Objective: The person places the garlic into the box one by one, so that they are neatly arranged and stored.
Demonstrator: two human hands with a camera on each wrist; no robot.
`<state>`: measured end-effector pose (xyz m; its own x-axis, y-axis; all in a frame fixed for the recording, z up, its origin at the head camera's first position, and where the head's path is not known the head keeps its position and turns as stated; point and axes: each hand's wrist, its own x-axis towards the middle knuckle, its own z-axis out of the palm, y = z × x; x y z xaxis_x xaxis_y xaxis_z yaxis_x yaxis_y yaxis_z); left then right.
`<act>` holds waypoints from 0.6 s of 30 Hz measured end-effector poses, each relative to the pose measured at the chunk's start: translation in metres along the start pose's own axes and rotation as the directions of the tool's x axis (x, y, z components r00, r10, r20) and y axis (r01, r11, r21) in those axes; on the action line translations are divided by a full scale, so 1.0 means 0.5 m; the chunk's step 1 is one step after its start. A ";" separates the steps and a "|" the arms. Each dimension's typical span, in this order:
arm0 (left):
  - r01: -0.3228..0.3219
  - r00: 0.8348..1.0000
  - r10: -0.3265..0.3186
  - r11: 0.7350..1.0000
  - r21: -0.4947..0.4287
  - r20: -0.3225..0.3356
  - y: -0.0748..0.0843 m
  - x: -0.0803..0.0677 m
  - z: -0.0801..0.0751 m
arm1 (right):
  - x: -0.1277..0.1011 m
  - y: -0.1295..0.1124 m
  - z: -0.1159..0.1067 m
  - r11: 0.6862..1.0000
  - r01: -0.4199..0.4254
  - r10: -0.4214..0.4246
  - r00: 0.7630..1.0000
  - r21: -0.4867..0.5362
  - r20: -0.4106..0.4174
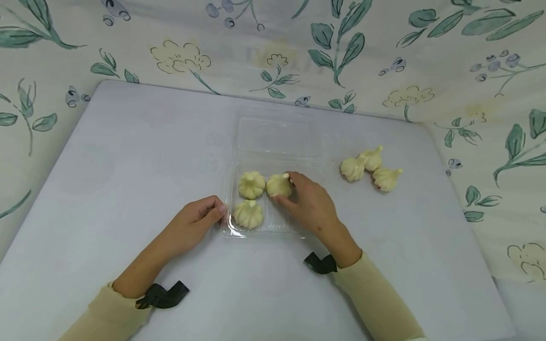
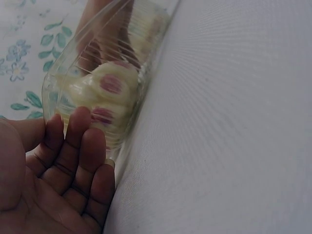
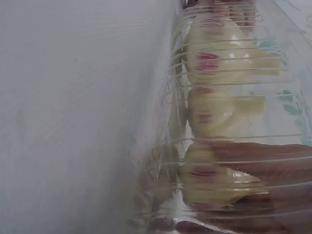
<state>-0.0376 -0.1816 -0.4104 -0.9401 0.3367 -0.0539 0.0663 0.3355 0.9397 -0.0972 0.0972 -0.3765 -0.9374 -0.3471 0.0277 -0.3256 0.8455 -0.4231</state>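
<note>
A clear plastic clamshell box (image 1: 273, 229) lies opened on the table, its lid (image 1: 277, 132) folded back away from me. Two garlic bulbs (image 1: 251, 184) sit in its left half, one behind the other. My right hand (image 1: 313, 201) grips a third garlic bulb (image 1: 278, 185) inside the box, beside the rear left one. At the box's left edge, my left hand (image 1: 198, 220) pinches the rim between thumb and fingers. Through the ribbed wall, the left wrist view shows purple-streaked garlic (image 2: 109, 87) close to those fingertips. The right wrist view shows the right hand's garlic bulb (image 3: 219, 180) low in the box.
Three more garlic bulbs (image 1: 371, 166) lie grouped on the white table (image 1: 149, 142), right of the box. A flower-patterned cloth (image 1: 277, 57) hangs behind the table and along its sides. Black straps (image 1: 164, 296) are on both wrists.
</note>
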 end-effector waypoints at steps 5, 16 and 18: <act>-0.006 1.000 0.006 1.000 0.002 0.005 -0.001 0.000 0.000 | -0.003 0.002 0.000 1.000 0.003 -0.003 1.000 0.002 0.007; -0.009 1.000 0.009 1.000 -0.004 -0.006 0.005 -0.002 0.002 | -0.003 0.007 -0.009 0.999 0.007 -0.009 0.999 0.036 0.054; -0.005 1.000 0.005 1.000 -0.005 -0.006 0.005 -0.002 0.002 | -0.002 0.008 -0.010 0.999 0.011 -0.014 0.998 0.051 0.059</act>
<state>-0.0361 -0.1803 -0.4085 -0.9417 0.3331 -0.0467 0.0699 0.3296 0.9415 -0.0982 0.1031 -0.3737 -0.9237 -0.3825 -0.0202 -0.3293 0.8200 -0.4681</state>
